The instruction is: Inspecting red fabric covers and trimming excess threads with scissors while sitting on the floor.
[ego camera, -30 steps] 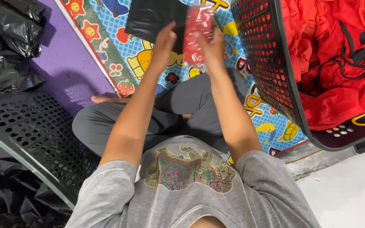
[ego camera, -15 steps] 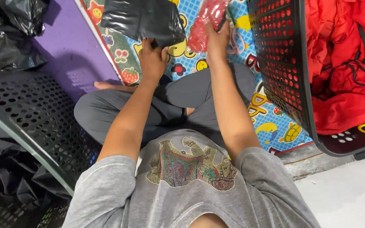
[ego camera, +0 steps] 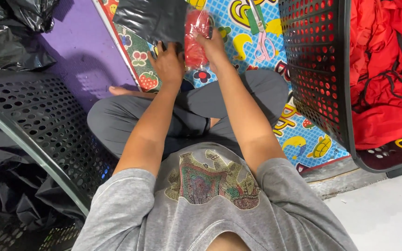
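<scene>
person seated cross-legged on a bright cartoon play mat (ego camera: 238, 28), seen from above. left hand (ego camera: 167, 62) closed on the near edge of a flat black plastic bag (ego camera: 152, 18), fingers curled over its lip. right hand (ego camera: 211, 44) clamped around a red bundle in clear wrap (ego camera: 195, 39), held upright just beside the bag's edge and touching or nearly touching it; cannot tell whether any of the bundle is past the bag's mouth. judged progress: bundle is picked up and brought to the bag, bag is in hand, but the bundle shows almost whole outside it, so the putting-in looks barely begun or not begun. pink-handled scissors (ego camera: 266, 46) lie on the mat beyond the right hand, apart from it. edges: black perforated crate (ego camera: 317, 69) stands close on the right, its wall near the right forearm, filled with red cloth (ego camera: 387, 69). another black perforated crate (ego camera: 43, 125) leans on the left beside the knee, with crumpled black bags (ego camera: 10, 42) behind it on a purple surface. open room is the strip of mat between the two crates, straight ahead of the hands.
</scene>
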